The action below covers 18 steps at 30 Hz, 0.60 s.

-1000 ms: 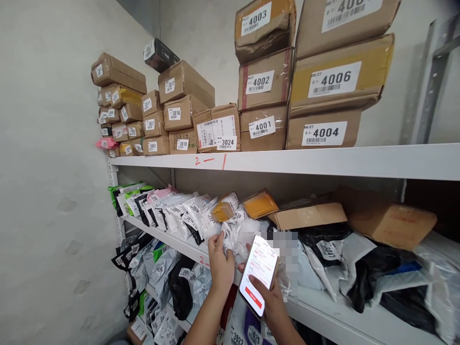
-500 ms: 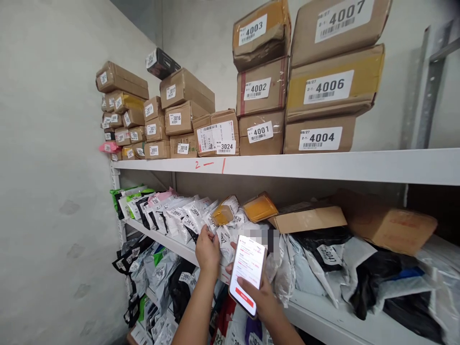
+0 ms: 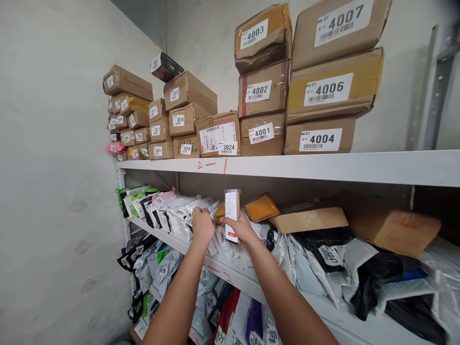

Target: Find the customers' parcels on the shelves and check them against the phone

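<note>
My right hand [image 3: 241,227] holds a smartphone [image 3: 231,203] upright, its lit white screen facing me and a red button near its bottom. The thumb lies across the lower screen. Left of the phone, my left hand [image 3: 203,225] is closed among white mailing bags [image 3: 181,211] with numbered labels; its fingertips are turned away, so what they grip is hidden. Behind the phone, a yellow-brown taped parcel [image 3: 220,209] is mostly covered. More white bags [image 3: 224,247] lie just below the two hands.
Above runs a white shelf beam [image 3: 273,165] bearing numbered cardboard boxes [image 3: 260,91]. To the right on the middle shelf are an orange parcel [image 3: 262,207], an opened carton [image 3: 312,220] and black bags [image 3: 377,273]. Below, a lower shelf holds red [image 3: 227,314] and purple bags [image 3: 254,321].
My right hand has raised the phone up and away, into the shelf opening in front of the taped parcel. My left hand has moved slightly up and stays closed by the bags.
</note>
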Available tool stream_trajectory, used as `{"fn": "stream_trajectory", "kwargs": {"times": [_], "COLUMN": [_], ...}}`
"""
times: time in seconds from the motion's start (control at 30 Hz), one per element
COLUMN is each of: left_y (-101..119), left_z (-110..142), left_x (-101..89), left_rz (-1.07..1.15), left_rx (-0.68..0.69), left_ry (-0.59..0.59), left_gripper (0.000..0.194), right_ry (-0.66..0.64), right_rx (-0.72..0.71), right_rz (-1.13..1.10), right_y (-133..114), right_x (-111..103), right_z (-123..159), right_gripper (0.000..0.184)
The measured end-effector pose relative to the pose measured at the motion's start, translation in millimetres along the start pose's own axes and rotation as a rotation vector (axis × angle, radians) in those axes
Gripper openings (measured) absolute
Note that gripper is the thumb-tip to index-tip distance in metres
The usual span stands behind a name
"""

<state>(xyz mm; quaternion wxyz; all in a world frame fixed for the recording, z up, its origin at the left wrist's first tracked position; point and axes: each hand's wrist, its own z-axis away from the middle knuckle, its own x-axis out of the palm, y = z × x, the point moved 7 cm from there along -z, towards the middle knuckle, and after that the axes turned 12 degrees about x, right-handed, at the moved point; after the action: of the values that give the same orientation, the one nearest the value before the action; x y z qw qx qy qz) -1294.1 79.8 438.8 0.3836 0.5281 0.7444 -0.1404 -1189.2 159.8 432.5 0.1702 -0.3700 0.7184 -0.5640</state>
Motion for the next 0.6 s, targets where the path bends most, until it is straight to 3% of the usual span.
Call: {"fn": "stream_trajectory", "kwargs": {"times": [0.1, 0.27, 0.37, 0.5, 0.6], "left_y": [9.0, 12.5, 9.3, 2.4, -2.6], "left_z": [-17.3, -38.1, -44.9, -51.2, -55.4], "left_x": [-0.8, 14.8, 23.4, 27.8, 22.3], "left_rz": [-0.063, -0.094, -0.051, 0.037, 0.129], "left_rx": [0.098, 0.145, 0.153, 0.149, 0.145], "left_ry": [-0.145, -0.404, -0.513, -0.541, -0.457], "left_gripper": [0.035, 0.030, 0.028, 0.021, 0.020], "right_ry": [-0.025, 0.014, 0.033, 0.086, 0.146], "right_rx": [-0.012, -0.041, -0.044, -0.064, -0.083], "right_rz": [0.163, 0.336, 0.376, 0.360, 0.325], "right_y": [-6.0, -11.4, -8.7, -7.7, -9.7], "right_x": [-2.4, -2.4, -3.8, -9.9, -14.5], "right_z": [3.7, 10.2, 10.8, 5.9, 0.5], "right_gripper": [0.041, 0.078, 0.083, 0.077, 0.068]}}
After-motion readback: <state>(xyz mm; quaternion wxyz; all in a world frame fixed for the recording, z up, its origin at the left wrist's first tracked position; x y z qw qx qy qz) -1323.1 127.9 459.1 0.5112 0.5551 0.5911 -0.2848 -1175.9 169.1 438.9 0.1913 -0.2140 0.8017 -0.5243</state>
